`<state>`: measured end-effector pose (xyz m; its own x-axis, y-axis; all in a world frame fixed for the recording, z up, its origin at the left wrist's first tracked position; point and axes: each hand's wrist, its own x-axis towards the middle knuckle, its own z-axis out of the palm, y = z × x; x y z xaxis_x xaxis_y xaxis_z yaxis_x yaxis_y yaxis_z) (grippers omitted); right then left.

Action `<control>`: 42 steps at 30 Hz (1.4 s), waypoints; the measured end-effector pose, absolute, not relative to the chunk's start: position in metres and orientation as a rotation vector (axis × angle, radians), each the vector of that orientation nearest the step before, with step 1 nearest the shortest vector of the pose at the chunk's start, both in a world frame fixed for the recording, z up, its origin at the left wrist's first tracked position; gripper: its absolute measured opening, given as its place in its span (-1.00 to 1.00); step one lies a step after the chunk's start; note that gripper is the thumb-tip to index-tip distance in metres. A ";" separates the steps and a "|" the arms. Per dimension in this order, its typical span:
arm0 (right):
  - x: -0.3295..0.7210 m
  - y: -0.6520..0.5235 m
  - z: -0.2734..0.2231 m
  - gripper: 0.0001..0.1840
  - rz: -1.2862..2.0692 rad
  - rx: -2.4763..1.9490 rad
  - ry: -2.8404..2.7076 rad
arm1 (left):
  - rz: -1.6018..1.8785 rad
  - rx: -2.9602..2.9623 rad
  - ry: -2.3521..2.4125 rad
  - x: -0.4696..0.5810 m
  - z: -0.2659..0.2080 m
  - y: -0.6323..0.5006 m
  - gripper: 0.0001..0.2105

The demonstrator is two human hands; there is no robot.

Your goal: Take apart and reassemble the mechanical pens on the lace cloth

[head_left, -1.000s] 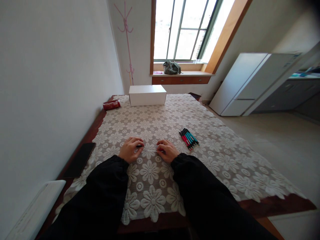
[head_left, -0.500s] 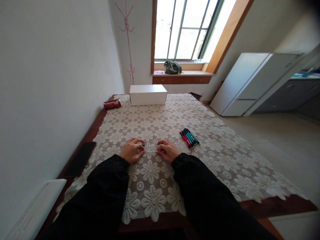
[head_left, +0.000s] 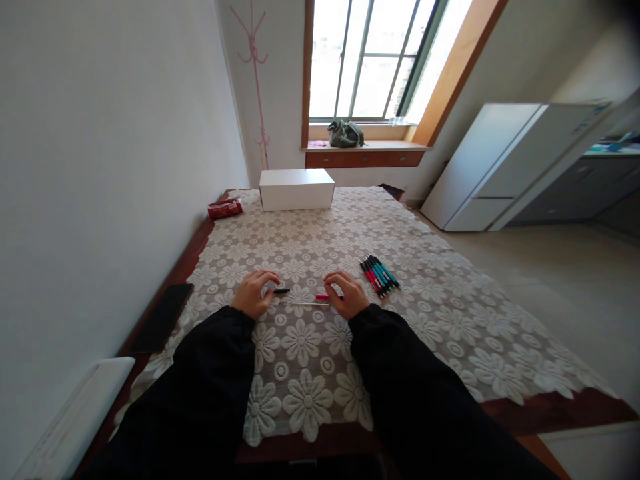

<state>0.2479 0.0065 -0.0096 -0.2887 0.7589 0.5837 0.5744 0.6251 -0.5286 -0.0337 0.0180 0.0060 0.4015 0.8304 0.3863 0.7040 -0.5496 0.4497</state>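
Note:
A thin white pen refill lies crosswise on the lace tablecloth between my two hands. My left hand is open at its left, index finger arched away from the thumb. By that thumb lies a short black pen part; whether the thumb touches it I cannot tell. My right hand is on the other side, fingers curved and parted from the thumb. A red pen barrel lies under it, partly hidden by the thumb. Right of this hand, several red and teal pens lie side by side.
A white box stands at the far end of the lace tablecloth, with a red packet to its left. A flat black object lies along the left table edge, close to the wall.
Both hands have let go of the refill and moved apart, left hand leftward and right hand rightward. The black part and red barrel now show more fully.

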 end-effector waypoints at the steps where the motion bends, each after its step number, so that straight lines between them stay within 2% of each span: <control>1: 0.248 0.007 -0.010 -0.88 0.264 -1.054 -1.976 | 0.844 2.430 1.390 -0.034 0.004 0.020 -0.72; 9: 0.246 0.012 -0.023 -0.86 0.273 -1.112 -2.048 | 0.745 2.441 1.406 -0.035 -0.011 0.026 -0.65; 18: 0.250 0.017 -0.031 -0.86 0.262 -1.268 -2.096 | 0.738 2.434 1.426 -0.032 -0.005 0.020 -0.82; 25: 0.250 0.017 -0.032 -0.88 0.257 -1.272 -2.103 | 0.762 2.429 1.411 -0.032 -0.009 0.023 -0.88; 38: 0.249 0.015 -0.030 -0.91 0.251 -1.286 -2.152 | 0.747 2.423 1.411 -0.032 -0.008 0.022 -0.88; 42: 0.249 0.014 -0.029 -0.88 0.259 -1.271 -2.123 | 0.749 2.411 1.434 -0.031 -0.009 0.022 -0.81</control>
<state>0.2488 0.0142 -0.0286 -0.3256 0.8455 0.4233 0.7189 0.5121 -0.4700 -0.0313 0.0223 -0.0086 0.3876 0.8696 0.3059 0.7478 -0.4907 0.4472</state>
